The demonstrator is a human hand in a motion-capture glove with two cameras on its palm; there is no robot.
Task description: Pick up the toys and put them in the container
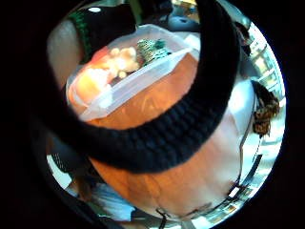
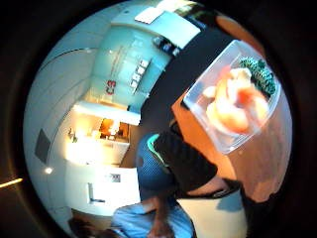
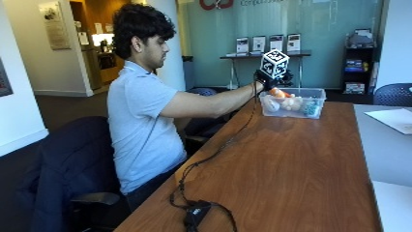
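Plastic landmark: clear rectangular plastic container (image 3: pixel 295 102) on the brown wooden table (image 3: pixel 289 164), far end.
Toys: peach-and-orange soft toys (image 1: pixel 114 64) and a green-patterned toy (image 1: pixel 151 49) lie inside the container.
My grip: black-gloved right hand (image 3: pixel 267 79) hovers at the container's near rim; whether my fingers pinch anything, I cannot tell.
Risk: my hand could knock the rim, shifting the container.

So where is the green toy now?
In the outside view, the green toy lies inside the clear container on the wooden table, at the end farthest from the gloved right hand.
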